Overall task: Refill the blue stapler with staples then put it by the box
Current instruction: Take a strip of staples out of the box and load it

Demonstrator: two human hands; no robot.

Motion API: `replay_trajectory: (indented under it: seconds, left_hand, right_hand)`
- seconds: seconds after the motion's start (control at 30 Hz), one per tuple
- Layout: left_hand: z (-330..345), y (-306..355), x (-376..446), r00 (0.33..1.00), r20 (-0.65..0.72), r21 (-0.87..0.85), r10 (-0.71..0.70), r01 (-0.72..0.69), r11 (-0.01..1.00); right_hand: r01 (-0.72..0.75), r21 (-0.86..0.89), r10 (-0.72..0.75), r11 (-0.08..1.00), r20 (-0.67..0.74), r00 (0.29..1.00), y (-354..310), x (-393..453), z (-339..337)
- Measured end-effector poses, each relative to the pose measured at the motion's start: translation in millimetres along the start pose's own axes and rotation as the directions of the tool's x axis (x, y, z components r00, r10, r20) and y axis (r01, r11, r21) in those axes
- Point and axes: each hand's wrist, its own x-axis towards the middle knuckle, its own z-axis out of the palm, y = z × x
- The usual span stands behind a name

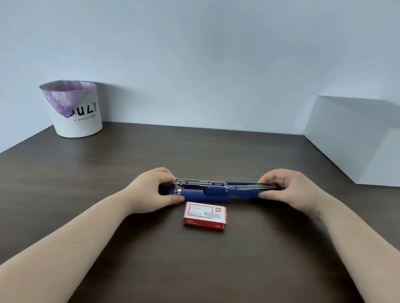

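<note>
In the head view, a dark wood-grain table (204,276) is seen from above, with 2 bare forearms reaching forward from the lower corners. The blue stapler (214,194) is laid across the middle of the table, swung fully open so that it stretches in a long line from left to right. Its base end, with the metal staple channel (200,182) exposed on top, is gripped by the left hand (151,190), whose fingers are curled around the far side while the thumb is pressed against the near side. The opened top arm, at the other end, is pinched by the right hand (292,189), the fingers being closed over its tip and the thumb set along its near edge. Whether staples are loaded in the channel cannot be told. A small red and white staple box (205,215) is placed flat on the table just in front of the stapler, closer to the person, close to it without being seen to touch it; its lid appears closed. At the far left corner of the table, a white bin (75,109) lined with a purple bag and printed with black letters is stood against the pale wall. At the far right, a large white block (369,145) is set on the table.
</note>
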Motion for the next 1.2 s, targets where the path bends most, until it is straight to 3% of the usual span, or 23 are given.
replay_trajectory:
  seconds: [0.13, 0.3, 0.43, 0.5, 0.63, 0.8, 0.97, 1.2]
  left_hand:
    - [3, 2, -8, 0.999, -0.026, -0.079, -0.024, 0.021, 0.997]
    - [5, 12, -28, 0.967, -0.255, -0.214, -0.011, -0.046, 0.976]
    - [1, 21, -33, 0.985, -0.173, -0.246, 0.017, -0.060, 0.967]
    - [-1, 25, -33, 0.995, -0.100, -0.281, -0.006, -0.022, 0.959]
    - [-3, 34, -35, 0.998, 0.059, -0.126, -0.006, 0.014, 0.992]
    - [-1, 36, -34, 0.998, 0.045, -0.071, 0.033, -0.030, 0.997]
    - [0, 37, -33, 1.000, -0.016, -0.250, 0.012, -0.015, 0.968]
    - [-1, 40, -37, 1.000, -0.002, -0.490, -0.027, 0.022, 0.872]
  right_hand:
    - [0.026, -0.055, -0.028, 0.998, -0.024, 0.999, -1, 0, 7]
    - [0.096, -0.211, -0.141, 0.973, -0.210, 0.967, -18, -11, 14]
    - [0.210, -0.344, -0.284, 0.915, -0.182, 0.941, -34, -20, 28]
    - [0.247, -0.321, -0.315, 0.914, -0.179, 0.932, -42, -24, 33]
    - [0.231, -0.229, -0.237, 0.946, 0.000, 0.971, -49, -26, 44]
    - [0.160, -0.272, -0.109, 0.949, 0.194, 0.975, -46, -27, 51]
    - [0.223, -0.360, -0.155, 0.906, 0.210, 0.965, -49, -26, 56]
    - [0.232, -0.194, -0.207, 0.953, 0.141, 0.968, -44, -26, 55]
